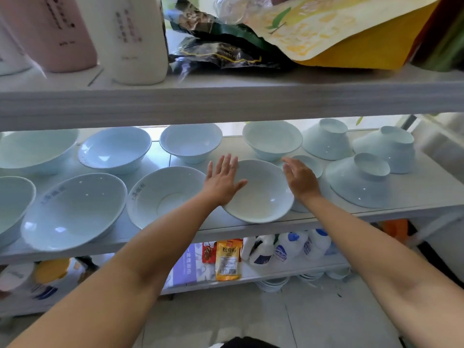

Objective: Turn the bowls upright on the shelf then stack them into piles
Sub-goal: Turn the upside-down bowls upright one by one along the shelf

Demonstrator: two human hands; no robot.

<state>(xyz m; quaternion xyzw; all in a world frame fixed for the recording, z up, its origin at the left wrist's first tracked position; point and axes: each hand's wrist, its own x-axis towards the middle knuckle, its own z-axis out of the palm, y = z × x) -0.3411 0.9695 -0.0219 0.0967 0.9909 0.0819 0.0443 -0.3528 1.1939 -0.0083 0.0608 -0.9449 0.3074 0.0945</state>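
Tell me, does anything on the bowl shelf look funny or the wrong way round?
Yes. Three bowls at the right end of the shelf sit upside down, bases up: the front bowl, the back bowl and the far-right bowl. The rest in plain view stand rim up.

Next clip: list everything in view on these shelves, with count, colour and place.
upright bowls: eight, pale blue-white, left and middle of the middle shelf
upside-down bowls: three clear, a fourth partly behind the right hand, pale blue-white, right end
containers: at least three, pink and white, top shelf left
bags: several, yellow and dark, top shelf right
jugs: several, white with blue labels, bottom shelf
packet: one, orange, bottom shelf
left hand: one, open, at centre bowl's left rim
right hand: one, open, right of that bowl
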